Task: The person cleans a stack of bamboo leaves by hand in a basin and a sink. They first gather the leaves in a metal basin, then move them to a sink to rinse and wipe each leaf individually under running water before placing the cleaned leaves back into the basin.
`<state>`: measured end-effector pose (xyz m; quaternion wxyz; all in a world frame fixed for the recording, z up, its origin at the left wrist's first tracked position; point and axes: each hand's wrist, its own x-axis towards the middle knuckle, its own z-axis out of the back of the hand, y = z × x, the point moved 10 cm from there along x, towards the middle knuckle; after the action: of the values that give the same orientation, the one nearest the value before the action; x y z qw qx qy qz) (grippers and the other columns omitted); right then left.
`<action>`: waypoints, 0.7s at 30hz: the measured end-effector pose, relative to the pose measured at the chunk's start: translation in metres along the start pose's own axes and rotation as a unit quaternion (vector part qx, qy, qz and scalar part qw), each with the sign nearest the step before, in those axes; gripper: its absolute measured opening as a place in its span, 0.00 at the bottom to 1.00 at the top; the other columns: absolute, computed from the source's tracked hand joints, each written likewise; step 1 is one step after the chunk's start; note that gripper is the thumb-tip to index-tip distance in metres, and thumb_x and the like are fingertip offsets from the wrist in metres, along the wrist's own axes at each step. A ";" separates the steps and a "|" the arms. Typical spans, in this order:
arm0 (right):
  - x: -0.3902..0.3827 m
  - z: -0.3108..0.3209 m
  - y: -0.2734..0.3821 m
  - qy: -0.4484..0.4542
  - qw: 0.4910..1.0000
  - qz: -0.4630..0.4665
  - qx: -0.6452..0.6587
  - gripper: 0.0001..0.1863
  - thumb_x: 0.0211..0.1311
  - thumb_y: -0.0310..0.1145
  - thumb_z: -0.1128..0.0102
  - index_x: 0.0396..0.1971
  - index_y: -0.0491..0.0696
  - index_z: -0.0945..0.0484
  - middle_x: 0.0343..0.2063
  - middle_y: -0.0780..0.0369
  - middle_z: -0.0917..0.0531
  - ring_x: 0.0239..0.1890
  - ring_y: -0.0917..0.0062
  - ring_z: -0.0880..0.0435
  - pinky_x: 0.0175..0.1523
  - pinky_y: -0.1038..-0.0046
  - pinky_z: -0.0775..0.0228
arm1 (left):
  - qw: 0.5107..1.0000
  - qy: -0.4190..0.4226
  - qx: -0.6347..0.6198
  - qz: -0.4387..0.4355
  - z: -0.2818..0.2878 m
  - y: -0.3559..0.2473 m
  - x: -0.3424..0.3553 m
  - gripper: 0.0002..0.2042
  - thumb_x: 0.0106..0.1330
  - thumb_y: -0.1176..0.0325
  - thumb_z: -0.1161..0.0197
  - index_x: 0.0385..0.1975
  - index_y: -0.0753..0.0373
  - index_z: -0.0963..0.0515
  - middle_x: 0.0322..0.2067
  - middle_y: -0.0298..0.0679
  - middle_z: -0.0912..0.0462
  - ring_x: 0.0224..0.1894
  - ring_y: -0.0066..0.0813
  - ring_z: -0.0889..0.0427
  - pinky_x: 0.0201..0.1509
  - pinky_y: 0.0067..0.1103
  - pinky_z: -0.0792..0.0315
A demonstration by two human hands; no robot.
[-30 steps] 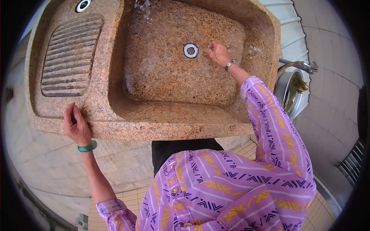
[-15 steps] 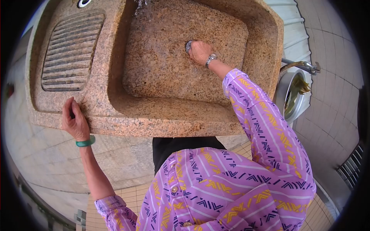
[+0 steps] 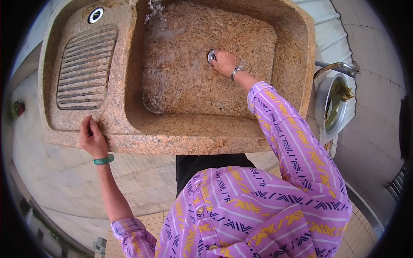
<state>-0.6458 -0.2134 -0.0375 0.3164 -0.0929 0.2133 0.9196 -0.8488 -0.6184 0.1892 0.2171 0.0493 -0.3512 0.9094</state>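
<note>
The round silver metal drain [image 3: 211, 56] is facing upward midway between the speckled tan stone basin's [image 3: 193, 119] side edges. The right hand [image 3: 225, 63] is covering its right side, fingers' grip impossible to tell; the left hand [image 3: 93, 139] is curling at the front edge, fingers narrowly parted.

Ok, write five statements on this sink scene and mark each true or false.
1. The right hand is at the drain in the large basin. True.
2. The green bangle is on the right wrist. False: it is on the left.
3. Water is falling into that basin. True.
4. The left hand is inside the large basin. False: it is at the sink's front rim.
5. The ribbed washboard lies left of the large basin. True.
</note>
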 end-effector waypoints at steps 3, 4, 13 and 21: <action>0.000 0.002 -0.007 -0.003 0.999 -0.013 0.048 0.10 0.48 0.35 0.49 0.27 0.44 0.27 0.25 0.50 0.23 0.31 0.55 0.24 0.36 0.58 0.33 | 1.000 0.007 0.003 -0.001 -0.002 0.002 0.000 0.05 0.60 0.75 0.46 0.33 0.65 0.24 0.23 0.35 0.24 0.23 0.17 0.30 0.28 0.15 0.33; 0.001 0.002 -0.007 -0.006 0.999 -0.008 0.045 0.10 0.48 0.35 0.49 0.27 0.44 0.27 0.25 0.49 0.23 0.32 0.55 0.24 0.36 0.59 0.33 | 1.000 0.001 -0.003 -0.005 -0.001 0.001 0.001 0.05 0.59 0.76 0.46 0.33 0.64 0.24 0.22 0.36 0.24 0.21 0.18 0.31 0.26 0.16 0.33; -0.031 0.046 -0.029 -0.157 0.985 -0.066 0.037 0.20 0.44 0.38 0.43 0.40 0.48 0.29 0.42 0.49 0.28 0.45 0.58 0.29 0.47 0.63 0.35 | 0.999 0.001 0.009 -0.033 0.000 -0.006 0.002 0.04 0.58 0.76 0.46 0.31 0.63 0.24 0.24 0.39 0.23 0.22 0.24 0.27 0.26 0.18 0.32; -0.069 0.046 0.022 0.097 0.985 0.081 0.121 0.23 0.45 0.38 0.44 0.44 0.48 0.29 0.35 0.51 0.24 0.40 0.62 0.25 0.47 0.67 0.34 | 0.989 0.142 0.027 0.035 -0.019 -0.014 0.015 0.07 0.55 0.69 0.40 0.32 0.62 0.25 0.22 0.35 0.25 0.22 0.25 0.26 0.28 0.20 0.31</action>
<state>-0.6073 -0.2459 0.0318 0.2275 -0.1249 0.3594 0.8963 -0.8552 -0.5905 0.1872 0.2316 -0.0870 -0.2934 0.9234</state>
